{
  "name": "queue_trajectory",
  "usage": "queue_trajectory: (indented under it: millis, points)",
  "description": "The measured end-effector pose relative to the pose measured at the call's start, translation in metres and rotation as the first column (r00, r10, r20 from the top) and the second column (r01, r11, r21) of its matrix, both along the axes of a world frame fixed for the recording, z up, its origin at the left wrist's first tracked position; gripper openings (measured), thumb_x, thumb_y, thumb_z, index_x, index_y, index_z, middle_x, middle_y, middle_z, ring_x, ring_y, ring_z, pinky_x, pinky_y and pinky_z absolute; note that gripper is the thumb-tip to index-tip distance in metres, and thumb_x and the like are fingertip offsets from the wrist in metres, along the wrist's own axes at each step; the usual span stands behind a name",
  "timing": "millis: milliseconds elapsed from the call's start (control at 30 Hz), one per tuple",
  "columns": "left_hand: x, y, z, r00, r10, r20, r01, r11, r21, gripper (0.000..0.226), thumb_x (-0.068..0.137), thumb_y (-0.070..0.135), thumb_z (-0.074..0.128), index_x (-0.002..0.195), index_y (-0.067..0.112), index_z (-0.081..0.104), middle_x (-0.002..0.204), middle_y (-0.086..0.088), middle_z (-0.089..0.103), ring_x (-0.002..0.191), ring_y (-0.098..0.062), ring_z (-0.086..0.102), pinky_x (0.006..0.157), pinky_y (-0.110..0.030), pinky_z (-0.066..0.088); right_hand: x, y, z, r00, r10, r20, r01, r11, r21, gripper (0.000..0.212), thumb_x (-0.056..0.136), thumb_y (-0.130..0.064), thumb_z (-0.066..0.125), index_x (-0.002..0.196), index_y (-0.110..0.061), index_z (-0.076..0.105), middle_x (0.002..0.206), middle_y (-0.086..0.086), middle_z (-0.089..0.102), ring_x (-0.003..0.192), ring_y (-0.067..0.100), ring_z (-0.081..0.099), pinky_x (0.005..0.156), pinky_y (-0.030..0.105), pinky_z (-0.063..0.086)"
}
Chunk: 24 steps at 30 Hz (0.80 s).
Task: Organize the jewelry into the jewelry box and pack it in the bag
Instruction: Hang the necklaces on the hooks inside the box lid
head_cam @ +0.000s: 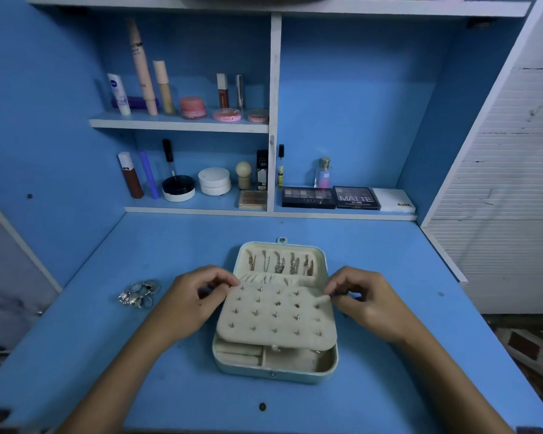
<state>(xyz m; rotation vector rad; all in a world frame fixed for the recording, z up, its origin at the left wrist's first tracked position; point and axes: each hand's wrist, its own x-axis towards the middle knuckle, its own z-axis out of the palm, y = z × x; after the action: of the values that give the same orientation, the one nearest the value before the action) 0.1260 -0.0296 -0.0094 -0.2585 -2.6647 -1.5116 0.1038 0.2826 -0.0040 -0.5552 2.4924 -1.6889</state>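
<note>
Hands [195, 296] [362, 300] pinching rounded, velvety beige earring panel [275, 314].

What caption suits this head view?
Both hands, left and right, pinch the earring panel over the open jewelry box.

Open jewelry box [275, 369] on blue desk [389, 355]

Left hand [192, 300] and right hand [362, 303] pinching the studded earring panel [276, 314] at its far corners; rings [138, 294] piled left of the left-hand grip.
</note>
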Motion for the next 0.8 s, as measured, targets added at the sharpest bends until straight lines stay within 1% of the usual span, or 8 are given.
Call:
queue_trajectory:
  millis: [67,133,267,367,500,567,700,800]
  points:
    - [0.005,-0.003,-0.002,0.999,-0.040,0.016,0.038,0.997,0.071,0.043,0.092,-0.005,0.058,0.095,0.035,0.072,0.102,0.010,0.073,0.101,-0.009,0.067,0.091,-0.020,0.051,0.002,0.003,-0.005,0.999,0.047,-0.004,-0.047,0.998,-0.034,0.023,0.069,-0.002,0.060,0.079,-0.018,0.073,0.088,-0.001,0.067,0.075,0.017,0.063,0.069,0.024,0.048]
    - [0.008,-0.005,-0.003,0.997,-0.075,0.024,0.071,0.989,0.127,0.045,0.092,-0.008,0.058,0.097,0.034,0.073,0.107,0.006,0.073,0.104,-0.011,0.067,0.094,-0.024,0.052,0.003,0.005,-0.009,0.998,0.065,-0.020,-0.066,0.996,-0.062,0.024,0.068,0.000,0.063,0.080,-0.018,0.074,0.094,0.001,0.066,0.080,0.021,0.064,0.073,0.025,0.051]
    - [0.011,-0.008,-0.004,0.995,-0.102,0.013,0.097,0.974,0.204,0.029,0.085,0.010,0.063,0.098,0.034,0.074,0.109,0.001,0.073,0.103,-0.017,0.069,0.092,-0.026,0.053,0.002,0.005,-0.013,0.997,0.068,-0.025,-0.072,0.985,-0.157,0.019,0.071,0.004,0.071,0.082,-0.010,0.075,0.094,0.004,0.067,0.081,0.022,0.067,0.073,0.024,0.052]
    - [0.012,-0.008,-0.006,0.995,-0.103,-0.007,0.102,0.973,0.209,0.026,0.082,0.014,0.065,0.098,0.032,0.074,0.108,-0.001,0.072,0.101,-0.020,0.068,0.091,-0.034,0.055,0.001,0.004,-0.015,0.998,0.063,-0.022,-0.066,0.981,-0.183,0.021,0.077,0.017,0.073,0.083,-0.003,0.074,0.093,0.006,0.067,0.081,0.023,0.067,0.072,0.024,0.052]
    - [0.012,-0.009,-0.008,0.992,-0.122,-0.044,0.129,0.970,0.208,0.021,0.078,0.033,0.068,0.097,0.032,0.075,0.108,0.000,0.071,0.102,-0.021,0.068,0.090,-0.036,0.056,0.002,0.003,-0.015,0.999,0.041,-0.035,-0.046,0.982,-0.181,0.023,0.076,0.018,0.073,0.081,-0.005,0.074,0.093,0.007,0.068,0.080,0.024,0.068,0.070,0.024,0.052]
    - [0.010,-0.009,-0.009,0.990,-0.124,-0.064,0.135,0.969,0.206,0.022,0.077,0.035,0.066,0.097,0.032,0.075,0.108,0.001,0.069,0.102,-0.021,0.067,0.088,-0.033,0.056,0.002,0.002,-0.015,0.999,0.028,-0.045,-0.036,0.984,-0.174,0.024,0.076,0.016,0.074,0.081,-0.008,0.075,0.093,0.006,0.068,0.081,0.025,0.068,0.070,0.025,0.053]
    - [0.007,-0.008,-0.010,0.986,-0.106,-0.128,0.131,0.969,0.211,0.020,0.077,0.034,0.069,0.094,0.026,0.076,0.104,0.002,0.068,0.100,-0.019,0.067,0.085,-0.029,0.056,0.005,-0.001,-0.012,0.998,-0.012,-0.056,0.002,0.983,-0.182,0.018,0.076,0.001,0.075,0.079,-0.017,0.076,0.092,0.006,0.069,0.081,0.024,0.069,0.071,0.032,0.055]
    - [0.004,-0.008,-0.007,0.991,-0.068,-0.112,0.094,0.963,0.252,0.029,0.072,0.049,0.079,0.091,0.028,0.076,0.101,0.001,0.070,0.097,-0.019,0.068,0.084,-0.029,0.056,0.005,-0.002,-0.010,0.997,-0.062,-0.039,0.053,0.979,-0.199,0.016,0.082,0.003,0.075,0.082,-0.013,0.073,0.084,0.009,0.071,0.079,0.027,0.068,0.069,0.051,0.053]
